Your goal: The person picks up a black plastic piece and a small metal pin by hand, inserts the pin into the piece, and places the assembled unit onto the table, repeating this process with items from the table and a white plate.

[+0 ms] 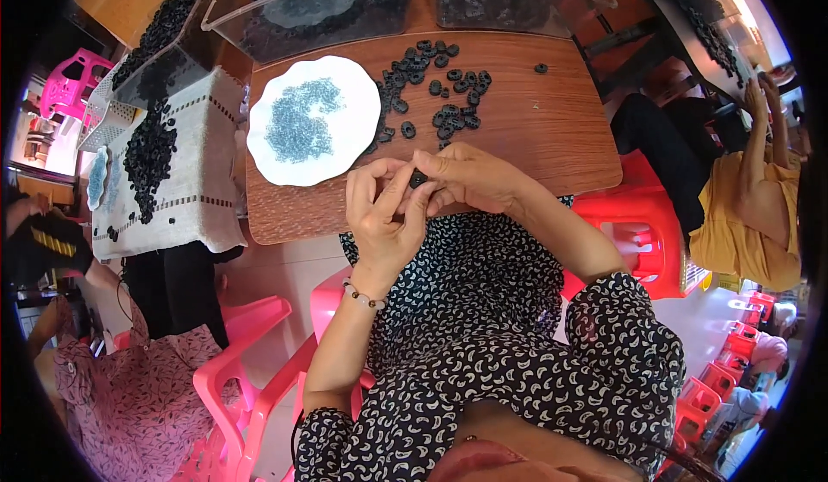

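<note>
Left hand [379,215] and right hand [473,176] both pinch one small black piece [418,178]; scalloped plate [355,128] and loose pieces [451,120] sit just beyond, clear bins [345,34] blocking the table's [535,137] far edge.

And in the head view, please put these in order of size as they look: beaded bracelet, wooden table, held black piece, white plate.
1. Wooden table
2. White plate
3. Beaded bracelet
4. Held black piece

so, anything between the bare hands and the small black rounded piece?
Nothing visible: the left hand and right hand both touch the small black rounded piece. The white scalloped plate lies farther left, not between.
</note>
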The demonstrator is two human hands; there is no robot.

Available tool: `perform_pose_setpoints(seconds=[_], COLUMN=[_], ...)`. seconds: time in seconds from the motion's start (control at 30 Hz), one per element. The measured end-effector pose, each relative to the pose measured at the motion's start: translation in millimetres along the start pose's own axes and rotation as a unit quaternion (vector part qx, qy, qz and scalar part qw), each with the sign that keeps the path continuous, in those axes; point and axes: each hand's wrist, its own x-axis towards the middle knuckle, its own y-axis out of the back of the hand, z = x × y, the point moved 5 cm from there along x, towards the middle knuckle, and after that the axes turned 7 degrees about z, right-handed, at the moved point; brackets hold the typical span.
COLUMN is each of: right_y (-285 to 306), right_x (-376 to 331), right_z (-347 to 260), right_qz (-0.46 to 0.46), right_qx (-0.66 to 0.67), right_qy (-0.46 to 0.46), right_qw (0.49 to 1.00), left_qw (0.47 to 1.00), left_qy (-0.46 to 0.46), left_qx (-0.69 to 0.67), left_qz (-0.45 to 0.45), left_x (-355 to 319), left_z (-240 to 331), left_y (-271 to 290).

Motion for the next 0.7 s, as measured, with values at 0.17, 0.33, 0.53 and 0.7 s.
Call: perform_pose_setpoints(seconds=[0.17,0.33,0.53,0.7], right_y=[-3,0,-1,2], right_x=[0,1,1,4], right_z=[-1,3,3,8], right_qz=[0.006,-0.003,-0.021,-0.029], right_qx=[0.085,0.099,0.121,0.134], right_qy=[-0.038,-0.036,-0.037,-0.033], right_qw=[0.996,0.994,0.992,0.99], left_qw=[0.998,0.995,0.996,0.999], left_qy=[0.044,0.085,0.078,0.036], left_qx=[-0.03,-0.048,-0.048,-0.037], left_qz=[0.015,0.009,0.001,0.01], left_x=[-1,-2,-3,-3], left_z=[-2,-4,-7,-7], left_y=[3,3,3,2])
